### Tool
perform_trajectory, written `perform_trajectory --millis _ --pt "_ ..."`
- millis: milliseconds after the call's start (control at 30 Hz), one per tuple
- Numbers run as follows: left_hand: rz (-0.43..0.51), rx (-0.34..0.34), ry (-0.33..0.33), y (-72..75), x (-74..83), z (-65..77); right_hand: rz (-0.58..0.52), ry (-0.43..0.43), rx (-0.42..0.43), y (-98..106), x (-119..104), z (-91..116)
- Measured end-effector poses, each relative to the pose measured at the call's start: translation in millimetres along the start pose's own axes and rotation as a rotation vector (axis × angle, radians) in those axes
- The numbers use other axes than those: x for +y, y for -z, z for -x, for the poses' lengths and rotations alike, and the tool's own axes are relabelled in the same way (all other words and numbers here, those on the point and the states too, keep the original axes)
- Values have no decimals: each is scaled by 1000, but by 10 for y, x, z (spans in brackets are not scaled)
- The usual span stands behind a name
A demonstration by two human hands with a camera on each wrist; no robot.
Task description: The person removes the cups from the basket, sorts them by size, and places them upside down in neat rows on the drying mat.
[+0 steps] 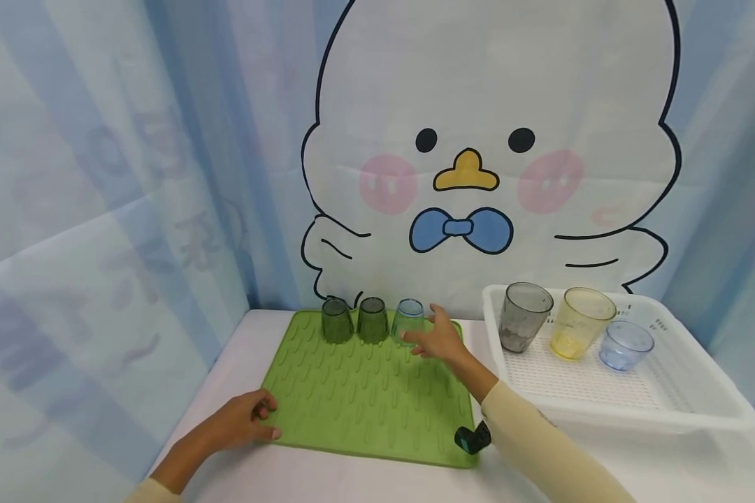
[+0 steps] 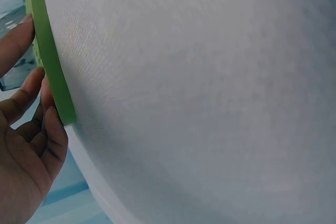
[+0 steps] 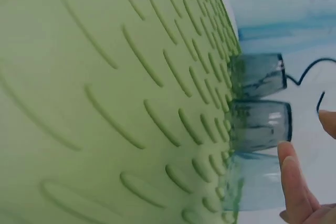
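Observation:
On the green ribbed mat [image 1: 365,391], two dark grey glasses [image 1: 337,323] [image 1: 372,323] and a light blue glass [image 1: 407,323] stand upside down in a row along the back edge. My right hand [image 1: 439,337] is at the blue glass, its thumb and fingers spread around the right side. In the right wrist view, straight fingers [image 3: 294,182] overlap the upper end of that glass, the thumb apart from it. At the mat's left front edge rests my left hand [image 1: 247,418], fingers loosely bent. The left wrist view shows its fingertips [image 2: 35,77] right at the mat's rim.
To the right, a white perforated basket [image 1: 686,391] holds a grey glass [image 1: 525,318], a yellow glass [image 1: 581,323] and a small blue glass [image 1: 626,346], all upright. A black wrist device [image 1: 473,439] shows beside the right sleeve. Behind the table hangs a printed curtain [image 1: 277,175].

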State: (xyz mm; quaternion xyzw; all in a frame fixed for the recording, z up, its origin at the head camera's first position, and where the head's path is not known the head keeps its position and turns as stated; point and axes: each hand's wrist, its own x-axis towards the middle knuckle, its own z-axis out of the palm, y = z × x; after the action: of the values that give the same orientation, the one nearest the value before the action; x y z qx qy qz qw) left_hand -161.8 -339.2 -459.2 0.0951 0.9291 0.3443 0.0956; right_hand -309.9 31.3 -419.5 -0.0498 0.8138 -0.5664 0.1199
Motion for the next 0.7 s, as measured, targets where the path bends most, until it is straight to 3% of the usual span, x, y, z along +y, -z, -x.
perform_trajectory --millis 300,533,633,700 --pt "-1 -5 16 1 6 -1 76 107 -203 351 -124 612" --pt "19 -24 65 -15 23 -14 115 345 -438 905 -101 932" --pt "17 -27 70 -16 13 -20 77 431 -440 1219 -70 1022" --pt "13 -26 61 -14 0 -21 59 491 -390 1448 -33 1056"
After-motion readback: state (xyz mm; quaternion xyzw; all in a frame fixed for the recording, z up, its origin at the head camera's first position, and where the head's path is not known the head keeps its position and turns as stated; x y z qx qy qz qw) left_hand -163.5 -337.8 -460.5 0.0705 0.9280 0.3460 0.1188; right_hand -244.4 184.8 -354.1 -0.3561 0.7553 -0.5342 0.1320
